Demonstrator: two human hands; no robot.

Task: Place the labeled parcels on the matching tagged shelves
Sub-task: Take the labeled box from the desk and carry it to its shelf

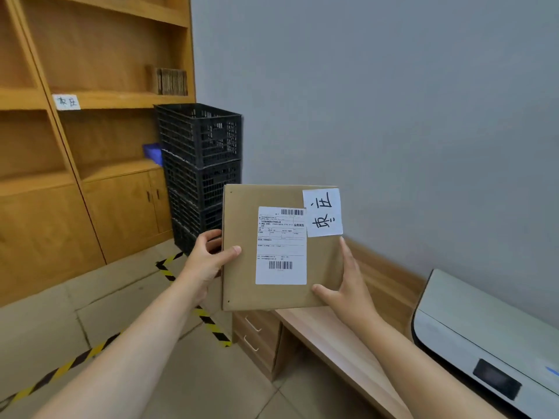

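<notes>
I hold a flat brown cardboard parcel upright in front of me, above the desk's left end. It bears a white shipping label with barcodes and a white handwritten tag at its top right corner. My left hand grips the parcel's left edge, thumb on the front. My right hand grips its lower right corner. On the wooden shelf unit at the left, a white handwritten shelf tag is stuck to a shelf edge.
Stacked black plastic crates stand between the shelf unit and the grey wall. A wooden desk with drawers runs along the wall, with a grey printer on it. Yellow-black tape marks the tiled floor. Books and a blue item sit on shelves.
</notes>
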